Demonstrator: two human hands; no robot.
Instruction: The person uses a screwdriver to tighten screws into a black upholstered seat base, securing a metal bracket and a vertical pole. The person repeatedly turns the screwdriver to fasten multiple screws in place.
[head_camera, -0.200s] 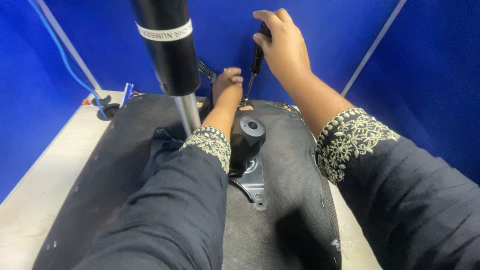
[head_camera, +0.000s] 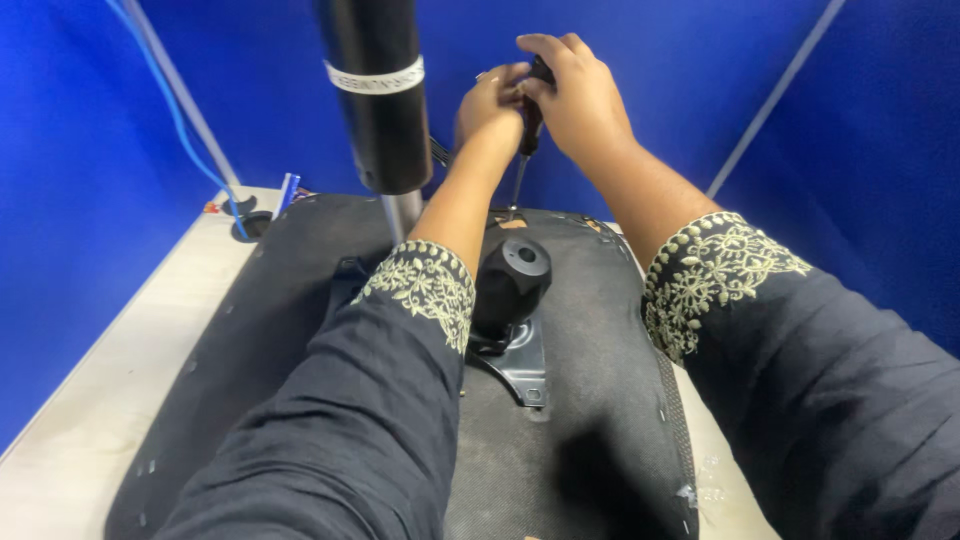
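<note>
Head view: both hands meet at upper centre of the frame. The right hand (head_camera: 580, 100) closes around the screwdriver (head_camera: 524, 150) handle, and the left hand (head_camera: 490, 100) pinches it (tip on the black seat underside (head_camera: 600, 400)). Keep the shaft vertical, I think.

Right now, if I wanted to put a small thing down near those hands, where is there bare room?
The pale table strip between the blue wall and the black seat base is bare. So is the seat base's near middle, below the metal bracket. It is crowded at the far edge: both hands, left hand and right hand, grip the screwdriver beside the black cylinder and knob.
</note>
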